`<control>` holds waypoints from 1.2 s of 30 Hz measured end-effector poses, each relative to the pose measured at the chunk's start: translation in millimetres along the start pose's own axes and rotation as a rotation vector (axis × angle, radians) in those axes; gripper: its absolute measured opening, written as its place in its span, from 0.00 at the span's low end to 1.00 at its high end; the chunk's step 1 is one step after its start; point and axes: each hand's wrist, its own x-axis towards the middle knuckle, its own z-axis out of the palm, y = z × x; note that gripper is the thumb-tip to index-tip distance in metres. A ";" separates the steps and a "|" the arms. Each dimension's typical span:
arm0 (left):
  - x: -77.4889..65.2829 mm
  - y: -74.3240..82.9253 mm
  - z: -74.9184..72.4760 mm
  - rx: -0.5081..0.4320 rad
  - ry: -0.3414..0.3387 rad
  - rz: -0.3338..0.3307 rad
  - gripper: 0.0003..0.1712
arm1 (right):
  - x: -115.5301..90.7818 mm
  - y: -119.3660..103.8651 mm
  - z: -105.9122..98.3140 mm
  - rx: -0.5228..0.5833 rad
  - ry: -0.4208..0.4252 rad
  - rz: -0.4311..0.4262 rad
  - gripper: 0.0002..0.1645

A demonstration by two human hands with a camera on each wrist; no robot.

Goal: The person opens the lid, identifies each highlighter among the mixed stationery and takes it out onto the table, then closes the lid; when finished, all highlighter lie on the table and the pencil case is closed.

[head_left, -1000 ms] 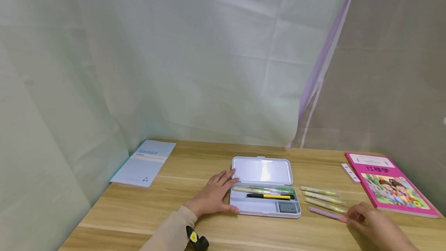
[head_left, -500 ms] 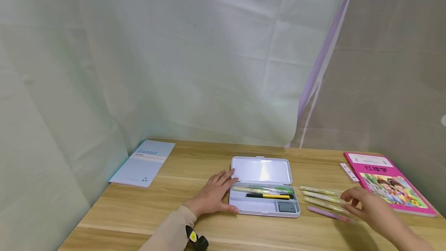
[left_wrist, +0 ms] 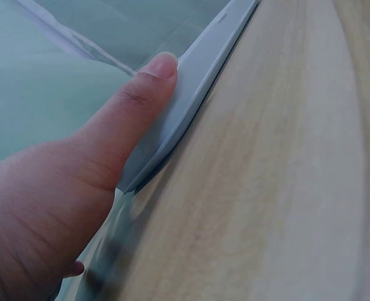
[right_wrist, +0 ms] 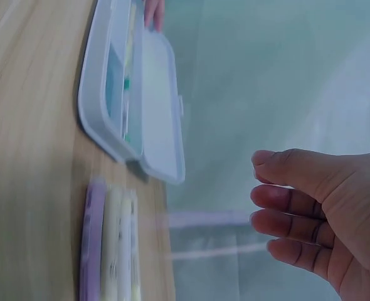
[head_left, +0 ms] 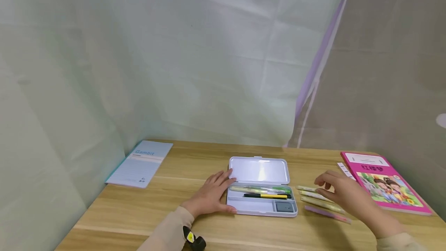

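My left hand (head_left: 210, 196) lies with spread, straight fingers along the left side of a white pencil case (head_left: 258, 170). In the left wrist view the thumb (left_wrist: 132, 106) presses on the case's wall. The case stands with its lid folded back, holding a green-tipped clear pen (head_left: 251, 189), a black-and-yellow pen (head_left: 270, 196) and a grey block (head_left: 284, 206). To its right several pale yellow pens (head_left: 318, 203) and a purple pen (head_left: 325, 214) lie side by side. Above them hovers my right hand (head_left: 343, 193), loosely bent, with nothing visible in its fingers in the right wrist view.
A blue-white notebook (head_left: 141, 164) lies at the table's left. On the right is a pink picture book (head_left: 390, 183), with a small white strip (head_left: 345, 171) beside it. Pale cloth (head_left: 209, 69) hangs behind the wooden table (head_left: 115, 227).
My right hand has left the end of the purple pen and risen up and leftward over the yellow pens. The left hand stays at the case. The view has shifted slightly.
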 end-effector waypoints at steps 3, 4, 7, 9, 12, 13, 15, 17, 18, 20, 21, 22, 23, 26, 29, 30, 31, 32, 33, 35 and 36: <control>-0.7 -0.3 -0.4 0.003 -0.001 -0.006 0.55 | 10.1 -8.0 2.5 0.007 0.002 -0.037 0.16; -0.8 0.0 -0.7 0.003 -0.001 -0.006 0.55 | 13.3 -10.7 4.1 0.008 0.001 -0.049 0.15; -1.6 0.3 -0.8 0.004 -0.002 -0.008 0.55 | 22.2 -18.9 10.3 0.033 -0.032 -0.064 0.13; -2.3 0.2 -1.4 0.007 -0.004 -0.011 0.56 | 28.4 -24.4 14.7 0.059 -0.063 -0.069 0.11; -2.6 -0.1 -1.3 0.011 -0.011 -0.018 0.56 | 37.1 -33.5 19.4 0.091 -0.108 -0.069 0.09; -2.6 0.1 -1.4 0.010 -0.012 -0.019 0.56 | 39.8 -36.3 20.6 0.094 -0.123 -0.071 0.09; -2.2 0.5 -1.5 0.011 -0.015 -0.022 0.56 | 44.2 -41.5 23.8 0.106 -0.142 -0.069 0.07; -1.8 0.8 -1.7 0.011 -0.017 -0.023 0.56 | 48.2 -45.7 27.7 0.120 -0.165 -0.065 0.06; -1.5 0.9 -1.8 0.011 -0.017 -0.023 0.56 | 49.8 -47.3 30.0 0.129 -0.173 -0.063 0.06; -1.0 1.1 -1.8 0.011 -0.017 -0.021 0.56 | 52.6 -50.1 35.1 0.149 -0.186 -0.060 0.06; -0.8 1.3 -1.9 0.011 -0.017 -0.019 0.56 | 54.0 -51.8 37.6 0.155 -0.191 -0.057 0.06; -0.7 1.3 -2.0 0.013 -0.016 -0.017 0.56 | 55.5 -53.6 40.0 0.160 -0.197 -0.056 0.05; -0.6 1.4 -2.2 0.014 -0.014 -0.013 0.56 | 56.8 -55.5 42.4 0.167 -0.202 -0.053 0.05; -0.9 1.7 -2.9 0.010 -0.011 -0.007 0.56 | 61.2 -61.4 50.2 0.185 -0.212 -0.064 0.06; -1.0 1.8 -3.1 0.009 -0.011 -0.008 0.56 | 66.2 -66.7 59.4 0.205 -0.228 -0.074 0.06; -0.9 1.8 -3.1 0.010 -0.011 -0.011 0.56 | 67.9 -68.4 62.4 0.208 -0.236 -0.078 0.06; -0.9 1.7 -2.9 0.013 -0.011 -0.014 0.56 | 69.7 -70.2 65.6 0.212 -0.245 -0.077 0.06; -0.8 1.7 -2.7 0.015 -0.012 -0.017 0.56 | 71.4 -71.6 68.9 0.214 -0.252 -0.076 0.06; -0.7 1.7 -2.5 0.019 -0.011 -0.018 0.56 | 73.1 -73.2 72.0 0.218 -0.260 -0.074 0.06; -0.7 1.7 -1.9 0.022 -0.011 -0.020 0.55 | 76.3 -76.1 78.1 0.217 -0.275 -0.073 0.06; -0.8 1.7 -1.6 0.022 -0.011 -0.020 0.55 | 77.7 -77.5 81.2 0.215 -0.280 -0.072 0.06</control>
